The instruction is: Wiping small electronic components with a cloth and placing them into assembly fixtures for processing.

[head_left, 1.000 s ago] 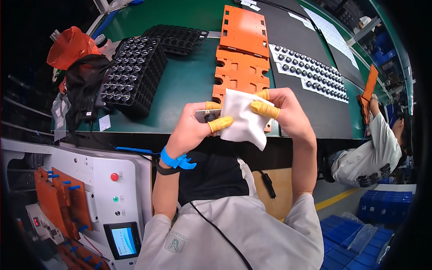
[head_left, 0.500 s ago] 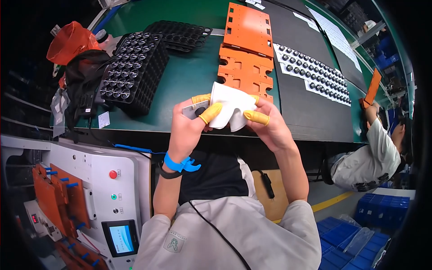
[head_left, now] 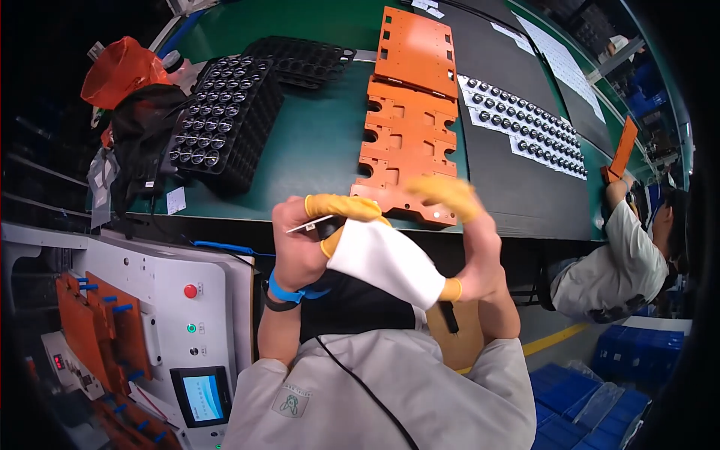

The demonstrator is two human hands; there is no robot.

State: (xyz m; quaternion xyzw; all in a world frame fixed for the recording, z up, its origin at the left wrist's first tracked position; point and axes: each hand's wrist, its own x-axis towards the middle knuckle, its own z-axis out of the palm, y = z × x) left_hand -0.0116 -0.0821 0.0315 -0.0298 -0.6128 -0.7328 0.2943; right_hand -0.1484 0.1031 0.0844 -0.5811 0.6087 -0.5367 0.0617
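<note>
A white cloth [head_left: 386, 262] stretches slantwise between my hands, just off the table's near edge. My left hand [head_left: 300, 244], with yellow finger cots, is closed on the cloth's upper left end. The same hand also holds a thin pale plate [head_left: 309, 224] seen nearly edge-on, with a small black round part [head_left: 330, 226] beside it, partly hidden by the fingers. My right hand [head_left: 480, 251] has its fingers spread apart. Its thumb touches the cloth's lower right end, while the raised yellow-capped fingers are blurred by motion.
Orange fixture plates [head_left: 409, 142] lie ahead on the green table [head_left: 300, 150]. Black trays with round lens-like cells [head_left: 217, 124] stand left. Rows of small black parts [head_left: 525, 124] sit on white sheets at right. A machine panel [head_left: 187, 315] is lower left; a co-worker [head_left: 611, 255] sits right.
My right hand has opened its fingers and swung to the right. The bunched cloth is now pulled out flatter and lower; my left hand has turned, tilting the plate edge-on.
</note>
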